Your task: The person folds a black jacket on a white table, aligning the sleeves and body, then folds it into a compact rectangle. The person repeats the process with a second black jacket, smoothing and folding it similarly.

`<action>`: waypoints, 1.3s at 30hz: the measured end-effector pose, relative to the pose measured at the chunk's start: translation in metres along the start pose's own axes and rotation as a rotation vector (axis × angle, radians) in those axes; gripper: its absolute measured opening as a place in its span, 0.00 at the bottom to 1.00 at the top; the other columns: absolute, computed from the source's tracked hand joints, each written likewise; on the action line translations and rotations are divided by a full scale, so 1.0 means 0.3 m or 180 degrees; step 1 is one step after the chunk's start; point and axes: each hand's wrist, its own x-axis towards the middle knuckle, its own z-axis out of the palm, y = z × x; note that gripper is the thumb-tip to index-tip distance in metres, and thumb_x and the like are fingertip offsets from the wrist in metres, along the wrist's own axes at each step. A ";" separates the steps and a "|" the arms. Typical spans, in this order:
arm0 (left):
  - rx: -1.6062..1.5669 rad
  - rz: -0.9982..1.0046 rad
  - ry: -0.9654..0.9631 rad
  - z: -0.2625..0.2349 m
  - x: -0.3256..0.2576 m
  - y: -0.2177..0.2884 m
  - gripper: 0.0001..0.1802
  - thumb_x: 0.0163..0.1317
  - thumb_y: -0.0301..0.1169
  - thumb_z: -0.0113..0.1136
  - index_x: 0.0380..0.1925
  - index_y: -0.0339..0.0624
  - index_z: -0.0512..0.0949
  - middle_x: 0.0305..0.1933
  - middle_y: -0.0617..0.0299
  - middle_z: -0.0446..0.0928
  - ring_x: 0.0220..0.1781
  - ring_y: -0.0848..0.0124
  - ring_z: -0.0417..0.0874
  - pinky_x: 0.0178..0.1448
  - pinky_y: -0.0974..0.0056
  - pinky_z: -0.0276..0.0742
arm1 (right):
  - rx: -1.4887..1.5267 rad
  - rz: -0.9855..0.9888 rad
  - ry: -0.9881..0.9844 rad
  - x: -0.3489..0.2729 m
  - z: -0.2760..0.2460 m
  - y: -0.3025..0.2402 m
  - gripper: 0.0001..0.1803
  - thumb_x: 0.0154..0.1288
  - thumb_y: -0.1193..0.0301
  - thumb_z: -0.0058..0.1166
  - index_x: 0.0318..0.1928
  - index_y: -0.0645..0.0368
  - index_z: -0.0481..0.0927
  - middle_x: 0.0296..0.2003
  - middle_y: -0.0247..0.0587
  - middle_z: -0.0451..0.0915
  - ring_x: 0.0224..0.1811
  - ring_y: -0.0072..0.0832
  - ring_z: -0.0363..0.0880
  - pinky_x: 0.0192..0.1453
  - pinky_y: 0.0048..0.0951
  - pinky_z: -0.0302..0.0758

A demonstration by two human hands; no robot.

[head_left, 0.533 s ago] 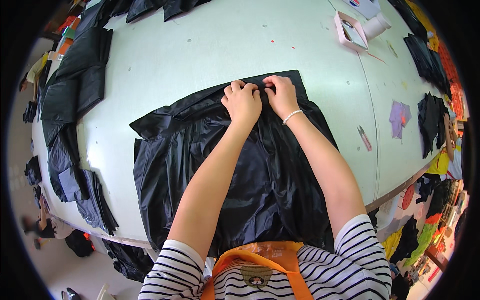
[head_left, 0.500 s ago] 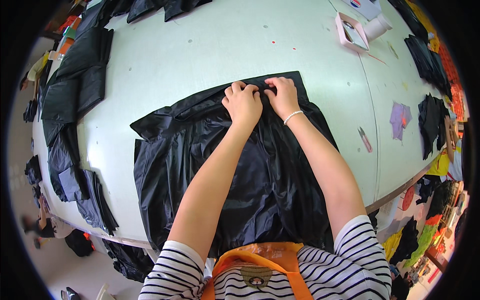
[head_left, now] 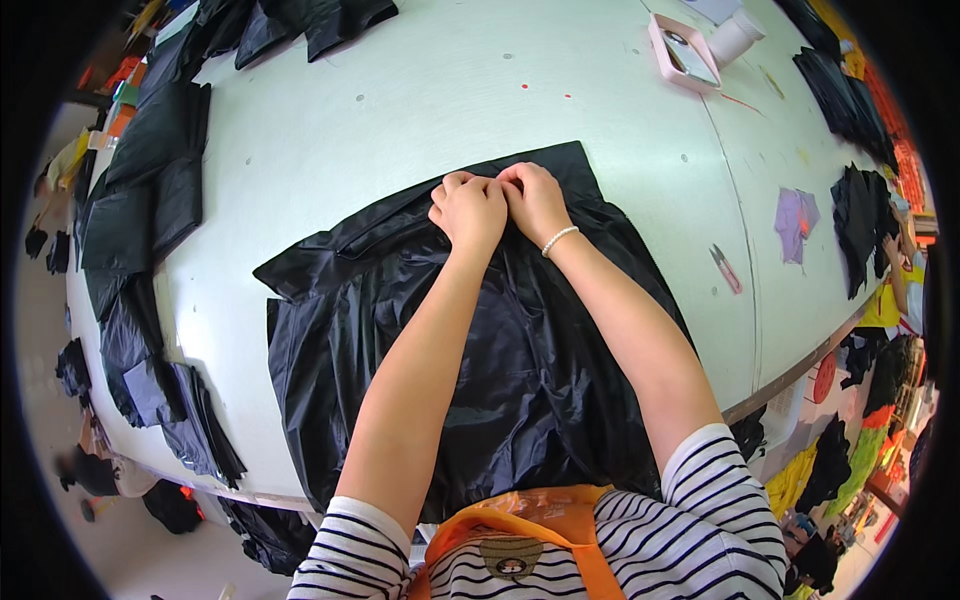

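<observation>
A shiny black garment (head_left: 490, 390) lies spread on the pale table (head_left: 330, 120), its near part running down to my body. Along its far band, my left hand (head_left: 470, 212) is closed with bent fingers on the black fabric. My right hand (head_left: 537, 207), with a beaded bracelet at the wrist, pinches the same band just to the right. The fingertips of both hands meet, and the fold between them is mostly hidden. To the right of the garment, thread snips (head_left: 728, 272) lie on the table.
Folded black garments (head_left: 130, 225) line the table's left side. A pink tray (head_left: 660, 50) with small items and a white cylindrical container (head_left: 737, 38) stand at the far right. A purple cloth scrap (head_left: 794, 222) and black fabric pieces (head_left: 855, 235) lie along the right side, near another person's arm.
My right hand has moved in against my left, closing the gap between them, and its fingers are now pinched together. The whole view has shifted slightly.
</observation>
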 end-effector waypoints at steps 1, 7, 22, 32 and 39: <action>0.0032 -0.0075 0.0006 -0.005 0.003 0.009 0.15 0.57 0.44 0.57 0.34 0.49 0.85 0.54 0.62 0.74 0.60 0.56 0.66 0.63 0.51 0.56 | -0.0010 -0.0183 -0.0075 -0.009 -0.005 0.001 0.04 0.56 0.79 0.52 0.34 0.60 0.76 0.31 0.44 0.79 0.38 0.42 0.77 0.43 0.39 0.73; 0.0283 -0.0396 -0.0085 -0.006 0.038 0.036 0.11 0.55 0.44 0.60 0.31 0.55 0.84 0.52 0.62 0.75 0.58 0.56 0.67 0.61 0.49 0.56 | 0.0583 0.0146 -0.0071 -0.019 -0.011 0.002 0.13 0.55 0.82 0.52 0.42 0.59 0.71 0.31 0.43 0.79 0.36 0.42 0.78 0.40 0.38 0.75; -0.0469 0.0498 0.0905 -0.136 -0.024 -0.167 0.09 0.60 0.30 0.58 0.29 0.34 0.75 0.26 0.46 0.77 0.29 0.53 0.79 0.37 0.58 0.74 | -0.0863 -0.1193 0.0310 -0.001 -0.165 -0.010 0.04 0.54 0.69 0.62 0.28 0.54 0.81 0.30 0.30 0.76 0.38 0.32 0.74 0.41 0.34 0.69; 0.0127 0.1237 0.1847 -0.347 -0.141 -0.267 0.06 0.59 0.26 0.59 0.27 0.35 0.75 0.30 0.54 0.77 0.35 0.56 0.77 0.41 0.60 0.72 | -0.1002 -0.0852 0.0498 -0.059 -0.156 0.002 0.04 0.55 0.67 0.61 0.28 0.52 0.81 0.30 0.27 0.75 0.38 0.29 0.74 0.44 0.33 0.67; 0.0456 0.0853 0.2016 -0.382 -0.120 -0.317 0.06 0.54 0.26 0.63 0.23 0.36 0.77 0.35 0.56 0.74 0.41 0.58 0.73 0.47 0.59 0.70 | -0.1187 -0.0680 0.0504 -0.062 -0.170 0.001 0.05 0.55 0.66 0.61 0.27 0.51 0.82 0.30 0.28 0.76 0.39 0.30 0.74 0.44 0.35 0.66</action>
